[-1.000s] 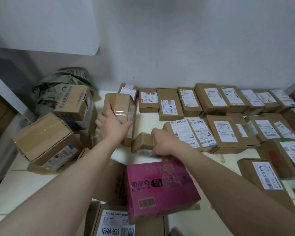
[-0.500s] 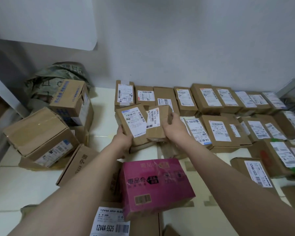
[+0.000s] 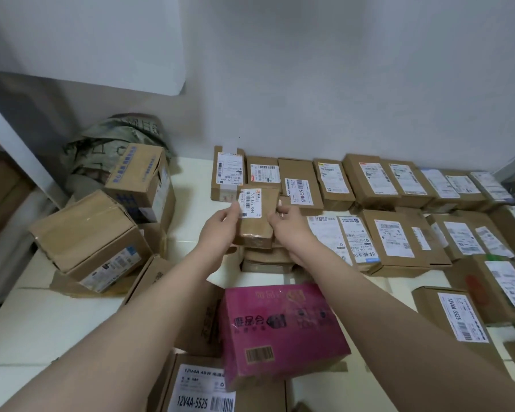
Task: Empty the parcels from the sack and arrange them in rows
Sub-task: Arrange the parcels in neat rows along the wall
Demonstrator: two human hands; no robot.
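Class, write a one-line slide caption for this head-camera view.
Both hands, left and right, hold a small labelled parcel beside rows of parcels along the wall.

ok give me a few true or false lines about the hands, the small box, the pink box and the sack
1. Both hands hold one small brown box. True: the left hand and right hand grip the small box from either side.
2. The pink box is lined up in the back row by the wall. False: the pink box lies near the camera, between the forearms.
3. The sack sits in the far left corner behind loose boxes. True: the sack is crumpled against the wall there.
4. The small box has no label. False: a white label with a barcode shows on its top left.
5. The labelled boxes on the right lie in rows. True.
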